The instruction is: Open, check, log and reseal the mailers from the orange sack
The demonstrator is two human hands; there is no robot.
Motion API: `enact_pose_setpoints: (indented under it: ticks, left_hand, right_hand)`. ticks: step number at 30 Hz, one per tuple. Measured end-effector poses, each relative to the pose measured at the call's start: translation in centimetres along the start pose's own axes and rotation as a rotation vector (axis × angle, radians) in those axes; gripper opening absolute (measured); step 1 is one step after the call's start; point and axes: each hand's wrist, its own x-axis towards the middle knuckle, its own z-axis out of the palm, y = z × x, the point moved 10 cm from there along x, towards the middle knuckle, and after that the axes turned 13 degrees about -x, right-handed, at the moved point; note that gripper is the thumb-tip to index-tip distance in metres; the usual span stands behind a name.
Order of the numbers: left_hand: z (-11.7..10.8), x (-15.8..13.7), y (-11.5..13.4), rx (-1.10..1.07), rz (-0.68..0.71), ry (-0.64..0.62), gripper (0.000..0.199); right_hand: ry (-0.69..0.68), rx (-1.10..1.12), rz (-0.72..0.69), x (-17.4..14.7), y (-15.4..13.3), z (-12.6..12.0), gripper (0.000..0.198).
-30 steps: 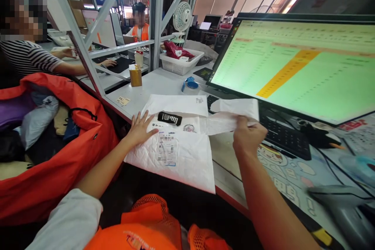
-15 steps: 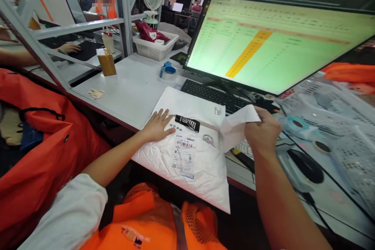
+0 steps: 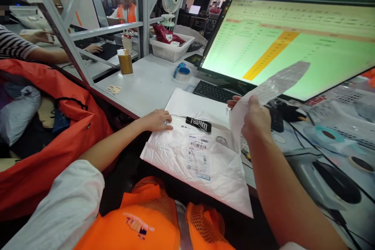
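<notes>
A white plastic mailing bag (image 3: 172,148) lies on the desk, its near corner hanging past the front edge. On it are a printed shipping label (image 3: 197,158), a black logo and a round stamp mark. My left hand (image 3: 158,120) pinches the bag's left edge, fingers curled. A white plastic strip (image 3: 281,76) is in the closed grip of my right hand (image 3: 256,119), held up in front of the monitor. The strip's lower end runs down to the bag's right side; whether it is joined there I cannot tell.
Behind the bag are a keyboard (image 3: 212,91) and a monitor (image 3: 263,43). Tape rolls (image 3: 183,72) and a white basket (image 3: 172,49) stand farther back. A mouse (image 3: 336,181) lies at right, a red sack (image 3: 67,136) at left. Co-workers sit beyond the metal frame.
My left hand has gone from lying flat on the bag to pinching its left edge. My right hand has pulled the strip up, and more of it shows. The view has shifted left.
</notes>
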Motion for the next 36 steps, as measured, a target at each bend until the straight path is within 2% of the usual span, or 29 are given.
enact_pose_setpoints:
  ticks: [3,6,9,12,15,18,22,25,26,28,31,33,35,36]
  left_hand:
    - [1.1,0.1,1.4,0.037,0.024,-0.072,0.032]
    - [1.1,-0.1,2.4,0.059,0.09,-0.037,0.032]
    - [1.1,-0.7,3.0,0.066,0.146,-0.019,0.032]
    - [2.1,-1.3,3.7,0.08,0.163,-0.076,0.025]
    - [2.4,-1.5,4.9,0.114,0.157,-0.105,0.023]
    - [1.8,-1.5,5.6,0.125,0.088,-0.107,0.026]
    - [1.6,-0.5,4.9,0.088,-0.008,-0.215,0.027]
    - [2.1,1.0,3.3,0.063,-0.052,-0.271,0.026]
    - [2.0,1.6,2.6,0.073,-0.063,-0.238,0.027]
    - [1.0,2.8,1.4,0.085,-0.073,-0.093,0.028]
    - [-0.4,3.6,0.1,0.005,-0.034,0.122,0.023]
    - [-1.1,3.7,-1.0,-0.128,-0.036,0.227,0.02]
    - [-2.1,3.5,-3.0,-0.326,-0.105,0.344,0.029]
    - [-2.7,3.3,-4.0,-0.444,-0.154,0.398,0.036]
  right_hand:
    - [-0.056,-0.065,-0.026,-0.6,1.8,1.1,0.046]
    - [-0.145,-0.17,-0.033,-1.1,4.3,2.4,0.051]
    - [-0.299,-0.238,-0.005,-1.4,7.5,4.0,0.064]
    - [-0.464,-0.357,-0.011,-1.5,9.7,5.4,0.068]
    - [-0.515,-0.529,-0.076,-1.0,10.2,5.9,0.066]
    - [-0.533,-0.644,-0.14,-0.6,10.0,6.1,0.065]
    - [-0.573,-0.674,-0.162,-1.1,10.3,6.5,0.067]
    - [-0.537,-0.645,-0.183,-1.3,9.9,6.2,0.071]
    - [-0.503,-0.618,-0.19,-1.2,9.4,5.8,0.072]
    - [-0.368,-0.521,-0.213,-0.7,7.4,4.5,0.073]
    - [-0.112,-0.409,-0.378,-0.6,2.1,3.1,0.067]
    - [-0.072,-0.474,-0.552,-1.8,-1.3,5.0,0.06]
    - [-0.167,-0.664,-0.694,-3.8,-2.6,9.4,0.055]
    - [-0.239,-0.789,-0.737,-4.9,-2.3,11.9,0.054]
